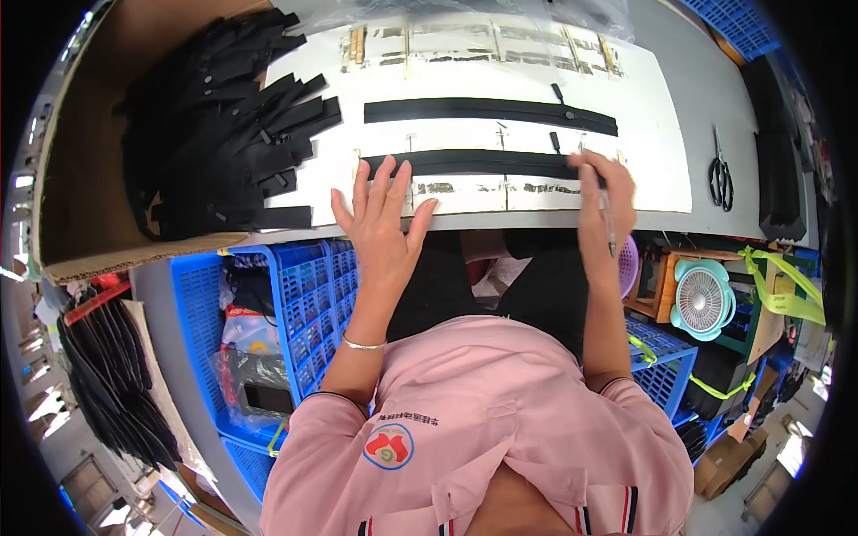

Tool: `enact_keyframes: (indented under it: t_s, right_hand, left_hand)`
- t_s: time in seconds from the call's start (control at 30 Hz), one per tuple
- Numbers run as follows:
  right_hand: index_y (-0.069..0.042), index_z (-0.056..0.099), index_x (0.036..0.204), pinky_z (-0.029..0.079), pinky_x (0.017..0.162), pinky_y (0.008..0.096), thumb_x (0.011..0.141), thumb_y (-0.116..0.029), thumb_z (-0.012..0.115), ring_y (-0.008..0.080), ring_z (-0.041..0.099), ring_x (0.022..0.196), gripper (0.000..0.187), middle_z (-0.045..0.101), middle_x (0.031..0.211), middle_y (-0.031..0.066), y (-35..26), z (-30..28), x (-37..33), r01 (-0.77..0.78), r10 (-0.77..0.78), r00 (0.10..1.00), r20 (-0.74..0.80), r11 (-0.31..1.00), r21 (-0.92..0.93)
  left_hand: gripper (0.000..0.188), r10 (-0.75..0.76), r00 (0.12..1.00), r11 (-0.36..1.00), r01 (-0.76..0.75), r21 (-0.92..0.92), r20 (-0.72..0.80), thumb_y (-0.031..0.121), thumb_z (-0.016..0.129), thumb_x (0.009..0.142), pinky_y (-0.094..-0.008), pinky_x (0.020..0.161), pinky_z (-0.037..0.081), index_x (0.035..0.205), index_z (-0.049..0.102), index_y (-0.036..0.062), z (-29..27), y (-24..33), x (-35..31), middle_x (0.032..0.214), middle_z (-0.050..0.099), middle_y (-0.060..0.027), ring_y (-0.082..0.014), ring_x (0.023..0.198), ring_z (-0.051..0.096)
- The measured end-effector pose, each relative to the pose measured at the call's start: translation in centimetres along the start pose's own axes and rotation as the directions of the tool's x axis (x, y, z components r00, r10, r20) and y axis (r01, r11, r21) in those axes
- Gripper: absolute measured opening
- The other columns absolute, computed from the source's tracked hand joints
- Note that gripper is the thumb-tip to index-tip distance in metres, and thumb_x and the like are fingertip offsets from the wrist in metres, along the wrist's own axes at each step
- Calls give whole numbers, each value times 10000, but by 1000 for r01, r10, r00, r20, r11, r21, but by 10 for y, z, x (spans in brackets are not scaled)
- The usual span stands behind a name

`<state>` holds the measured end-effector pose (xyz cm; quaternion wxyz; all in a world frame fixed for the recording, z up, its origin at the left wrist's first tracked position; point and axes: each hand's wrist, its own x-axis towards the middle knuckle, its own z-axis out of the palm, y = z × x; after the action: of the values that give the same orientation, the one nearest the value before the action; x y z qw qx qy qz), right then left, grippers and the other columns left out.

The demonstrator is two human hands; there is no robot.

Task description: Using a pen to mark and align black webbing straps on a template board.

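Two black zippers lie side by side on a marked white board. My left hand [384, 232] is open, its fingers spread with the tips on the left end of the near zipper [483, 162]. At that zipper's right end, my right hand [609, 192] is closed around a slim clear pen [611, 230], its upper end sticking out below the hand. The writing tip is hard to make out behind the fingers. Just above the near zipper sits its dark pull tab [555, 143]. Farther off, the second zipper [474, 111] has its pull standing upward, with no hand touching it.
Left on the table, a cardboard box [85, 152] holds a heap of black zippers [223, 143]. Black scissors [720, 179] lie right of the white board [666, 147]. Below the table edge stand blue plastic baskets [308, 304] and a small turquoise fan [702, 299].
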<state>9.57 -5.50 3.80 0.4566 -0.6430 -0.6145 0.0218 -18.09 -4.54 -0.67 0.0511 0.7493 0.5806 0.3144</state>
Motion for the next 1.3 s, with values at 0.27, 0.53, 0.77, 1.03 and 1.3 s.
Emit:
enact_keyframes:
  t_s: [0.27,0.53,0.77,1.03,1.3]
  right_hand:
    - [-20,735,1067,473,643,278,992,-185,684,100,626,767,188,745,876,37,-76,86,15,-321,86,916,392,742,588]
    - [-18,729,954,458,558,288,983,-229,684,135,616,563,218,677,676,76,-73,132,15,-289,47,870,491,856,429]
    - [-53,746,955,478,563,330,982,-289,675,212,655,567,248,684,672,85,-69,138,13,-169,7,887,461,935,311]
    - [4,746,984,473,585,256,974,-210,701,95,618,614,219,699,716,67,-72,132,14,-232,36,845,534,924,304]
    - [-54,776,855,491,564,327,938,-291,665,219,659,572,274,714,714,54,-70,129,13,-111,-90,849,521,933,341]
  left_hand:
    - [498,-45,999,999,45,-7,-4,316,772,908,-600,1214,101,1357,666,128,-3,2,0,1464,588,-64,-335,1474,408]
    - [539,-42,999,998,41,-48,-22,357,766,898,-634,1204,106,1358,643,103,-3,2,0,1429,603,-70,-359,1473,399]
    - [562,-28,999,999,27,-39,-39,362,771,891,-638,1200,117,1361,635,86,-1,1,0,1415,613,-73,-361,1466,411]
    - [574,-33,999,999,32,-24,-39,370,768,890,-640,1199,113,1366,634,79,0,-2,-3,1424,608,-71,-360,1471,402]
    - [573,-19,999,1000,19,-17,-29,352,774,885,-632,1203,112,1368,635,78,2,-1,-1,1436,602,-67,-360,1477,396]
